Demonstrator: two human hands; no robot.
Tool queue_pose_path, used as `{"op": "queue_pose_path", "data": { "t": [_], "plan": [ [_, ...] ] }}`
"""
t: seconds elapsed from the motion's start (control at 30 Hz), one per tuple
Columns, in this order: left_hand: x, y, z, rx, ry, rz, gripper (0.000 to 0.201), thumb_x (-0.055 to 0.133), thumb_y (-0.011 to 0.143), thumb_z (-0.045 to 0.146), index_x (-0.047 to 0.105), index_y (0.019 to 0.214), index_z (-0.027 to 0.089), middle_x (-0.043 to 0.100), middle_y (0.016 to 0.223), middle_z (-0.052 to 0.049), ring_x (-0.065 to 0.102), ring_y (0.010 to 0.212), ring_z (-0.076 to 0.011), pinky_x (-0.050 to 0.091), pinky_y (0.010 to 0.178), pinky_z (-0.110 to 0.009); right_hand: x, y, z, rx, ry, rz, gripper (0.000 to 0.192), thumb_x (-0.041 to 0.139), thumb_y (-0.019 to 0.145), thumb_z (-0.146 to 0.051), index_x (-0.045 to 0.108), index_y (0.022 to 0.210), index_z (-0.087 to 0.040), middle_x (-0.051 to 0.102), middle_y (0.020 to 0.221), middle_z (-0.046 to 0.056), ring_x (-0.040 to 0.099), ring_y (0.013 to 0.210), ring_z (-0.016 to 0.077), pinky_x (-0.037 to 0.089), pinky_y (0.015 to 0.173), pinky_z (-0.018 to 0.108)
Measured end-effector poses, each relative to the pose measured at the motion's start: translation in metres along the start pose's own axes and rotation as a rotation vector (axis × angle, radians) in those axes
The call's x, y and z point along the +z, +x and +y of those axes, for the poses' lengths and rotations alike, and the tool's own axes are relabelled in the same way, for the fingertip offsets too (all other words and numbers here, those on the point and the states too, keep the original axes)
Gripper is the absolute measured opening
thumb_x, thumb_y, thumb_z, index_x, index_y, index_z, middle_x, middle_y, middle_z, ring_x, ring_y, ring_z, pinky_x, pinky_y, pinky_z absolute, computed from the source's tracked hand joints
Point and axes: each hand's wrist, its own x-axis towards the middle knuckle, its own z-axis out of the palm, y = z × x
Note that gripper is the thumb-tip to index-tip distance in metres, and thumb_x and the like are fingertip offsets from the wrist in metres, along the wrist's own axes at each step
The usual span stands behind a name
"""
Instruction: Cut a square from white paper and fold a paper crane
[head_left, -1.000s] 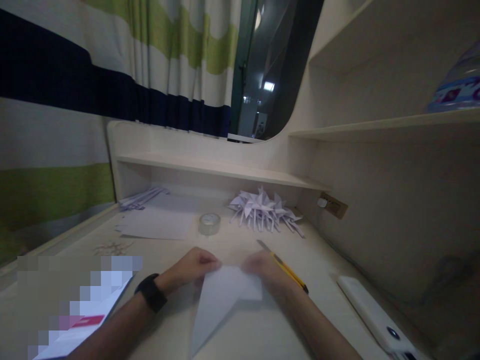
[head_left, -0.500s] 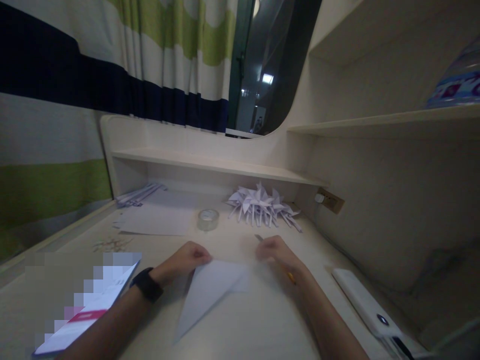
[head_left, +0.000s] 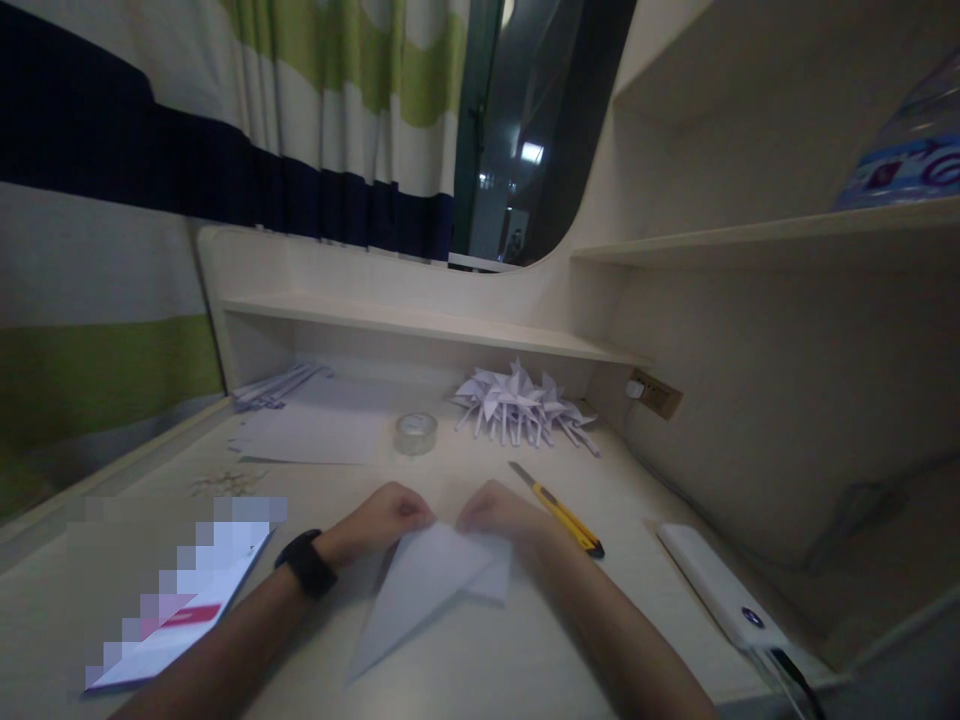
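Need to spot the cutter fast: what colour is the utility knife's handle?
Yellow with a black end, on the utility knife right of the right hand; head view.

Tape roll point(head_left: 415, 433), folded paper pinwheels point(head_left: 520, 410), yellow utility knife point(head_left: 557, 509) and white power bank point(head_left: 721, 599) on the desk point(head_left: 645, 500)

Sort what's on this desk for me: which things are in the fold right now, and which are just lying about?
In hand:
- folded white paper, pinched at its top edge by the left hand and right hand

Lying about:
- yellow utility knife
- tape roll
- pile of folded paper pieces
- flat sheets
- white power bank
- phone
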Motion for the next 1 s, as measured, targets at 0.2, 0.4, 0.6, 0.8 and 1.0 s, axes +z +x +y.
{"op": "queue_pose_path", "data": {
  "t": [0.2,0.4,0.6,0.8,1.0],
  "plan": [
    [-0.005,-0.005,0.001,-0.004,-0.057,-0.012,0.038,0.058,0.074,0.048,0.065,0.062,0.012,0.061,0.060,-0.003,0.048,0.057,-0.0145,0.032,0.053,-0.024,-0.010,-0.020,0.005,-0.025,0.043,0.002,0.013,0.069,0.060,-0.023,0.072,0.062,-0.011,0.058,0.048,-0.003,0.045,0.048,0.0088,0.035,0.048,0.021],
    [-0.023,-0.009,0.001,-0.071,-0.139,0.044,0.039,0.061,0.072,0.050,0.063,0.063,0.012,0.056,0.058,-0.001,0.043,0.053,-0.0124,0.028,0.049,-0.023,-0.048,-0.069,0.021,0.033,0.135,-0.013,0.019,0.066,0.063,-0.028,0.071,0.064,-0.010,0.068,0.060,0.006,0.061,0.056,0.0153,0.048,0.059,0.028],
    [-0.020,-0.009,0.001,-0.105,-0.275,0.070,0.040,0.063,0.072,0.051,0.059,0.062,0.012,0.049,0.053,0.003,0.039,0.049,-0.0103,0.024,0.047,-0.023,-0.054,-0.066,0.004,-0.204,-0.006,0.333,0.027,0.063,0.073,-0.030,0.071,0.091,-0.013,0.071,0.091,0.011,0.064,0.083,0.0203,0.049,0.078,0.035],
    [-0.012,-0.008,-0.002,-0.116,-0.584,0.072,0.031,0.070,0.071,0.040,0.068,0.076,0.009,0.068,0.074,-0.006,0.056,0.065,-0.0158,0.038,0.059,-0.025,-0.028,-0.044,-0.023,-0.466,-0.402,-0.037,0.077,0.062,0.063,-0.006,0.044,0.135,-0.030,0.034,0.147,0.005,0.033,0.133,0.0257,0.025,0.108,0.048],
    [-0.014,-0.009,0.004,-0.224,-0.756,0.070,0.020,0.074,0.066,0.028,0.070,0.075,0.010,0.072,0.080,-0.008,0.063,0.071,-0.0198,0.045,0.064,-0.027,-0.018,-0.041,-0.012,-0.490,-0.361,0.246,0.060,0.067,0.072,-0.022,0.052,0.129,-0.027,0.043,0.141,0.006,0.039,0.129,0.0243,0.028,0.107,0.045]
  ]
}}
